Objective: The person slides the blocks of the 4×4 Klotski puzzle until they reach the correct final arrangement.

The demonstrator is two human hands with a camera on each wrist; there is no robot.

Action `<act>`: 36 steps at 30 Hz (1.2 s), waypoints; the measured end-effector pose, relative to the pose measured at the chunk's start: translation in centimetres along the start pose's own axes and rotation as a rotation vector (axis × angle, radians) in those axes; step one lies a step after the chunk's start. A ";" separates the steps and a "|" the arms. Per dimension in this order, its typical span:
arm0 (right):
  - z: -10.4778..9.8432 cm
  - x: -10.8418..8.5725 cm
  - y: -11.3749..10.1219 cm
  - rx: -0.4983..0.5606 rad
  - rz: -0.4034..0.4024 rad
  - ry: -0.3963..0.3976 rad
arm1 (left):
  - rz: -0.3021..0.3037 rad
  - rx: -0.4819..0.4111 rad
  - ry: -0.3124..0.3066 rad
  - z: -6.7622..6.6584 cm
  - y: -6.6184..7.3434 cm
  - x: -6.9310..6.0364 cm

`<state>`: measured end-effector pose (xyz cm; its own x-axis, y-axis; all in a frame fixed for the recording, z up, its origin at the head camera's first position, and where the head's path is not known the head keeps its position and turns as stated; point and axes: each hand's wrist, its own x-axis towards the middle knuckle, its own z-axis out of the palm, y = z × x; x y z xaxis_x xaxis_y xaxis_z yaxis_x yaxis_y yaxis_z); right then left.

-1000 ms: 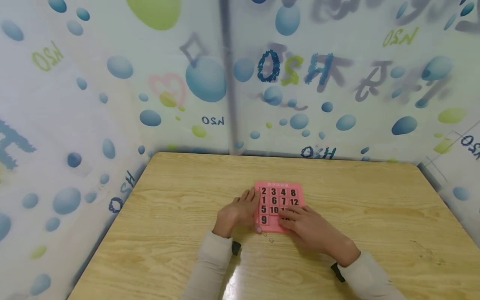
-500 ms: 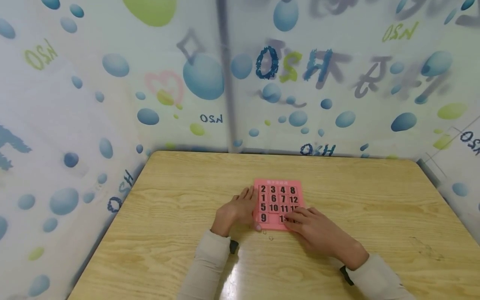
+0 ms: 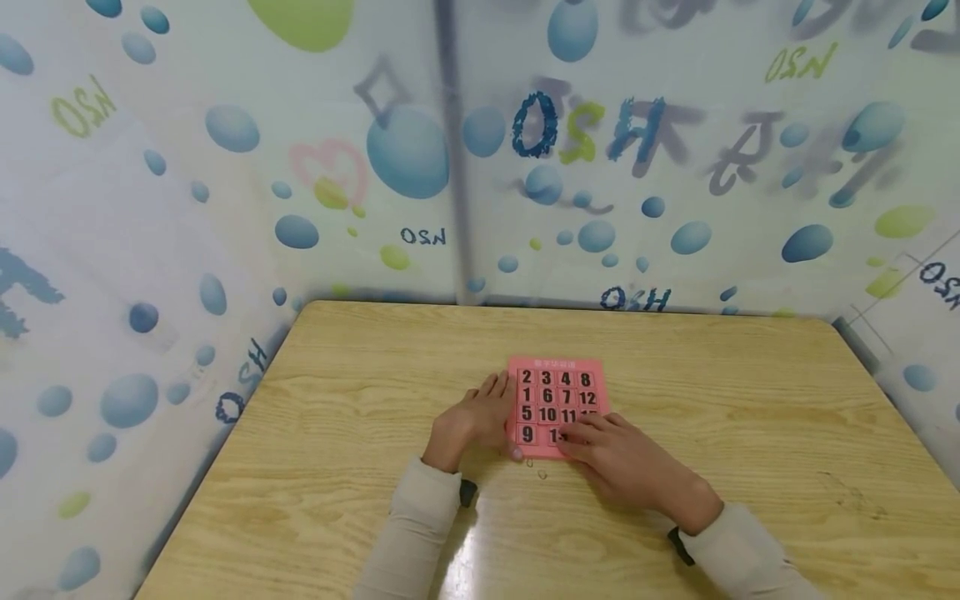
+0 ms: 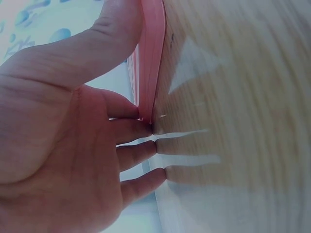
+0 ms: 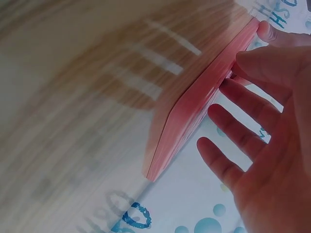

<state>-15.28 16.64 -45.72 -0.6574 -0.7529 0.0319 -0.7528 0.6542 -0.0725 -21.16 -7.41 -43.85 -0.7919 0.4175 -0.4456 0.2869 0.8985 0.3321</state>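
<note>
A pink number slide puzzle [image 3: 557,392] lies flat on the table, with several black-numbered tiles. Along its left edge rests my left hand [image 3: 474,421], thumb at the near left corner. In the left wrist view the fingers [image 4: 133,155] extend straight, and their tips reach the table beside the pink side. My right hand [image 3: 626,460] lies over the near right part, its fingertips on the bottom row by the tile 14 [image 3: 553,435]. That tile sits right of the 9 tile [image 3: 527,434]. The right fingers [image 5: 238,126] hide the tiles further right.
The wooden table [image 3: 360,375] extends around the puzzle on all sides. Beyond its far edge stands a wall [image 3: 337,275] printed with blue bubbles and lettering. Small marks [image 3: 851,496] show on the table at the right.
The tile 14 has slid left toward the 9, with my right fingertips moving left along it. Before that, the right hand had drawn back slightly right. My left hand stays at the left edge.
</note>
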 end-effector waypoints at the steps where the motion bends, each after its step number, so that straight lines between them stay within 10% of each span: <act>1: 0.1 0.1 0.0 -0.008 -0.010 0.008 | 0.001 0.000 0.000 0.0 0.0 0.0; 36: -0.1 -0.7 0.5 -0.017 0.003 0.080 | 0.023 -0.006 0.026 0.1 -0.1 -0.1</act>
<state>-15.22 17.52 -45.71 -0.6597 -0.7433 0.1108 -0.7508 0.6582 -0.0555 -21.06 -7.49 -43.91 -0.7989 0.4347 -0.4158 0.3024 0.8877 0.3471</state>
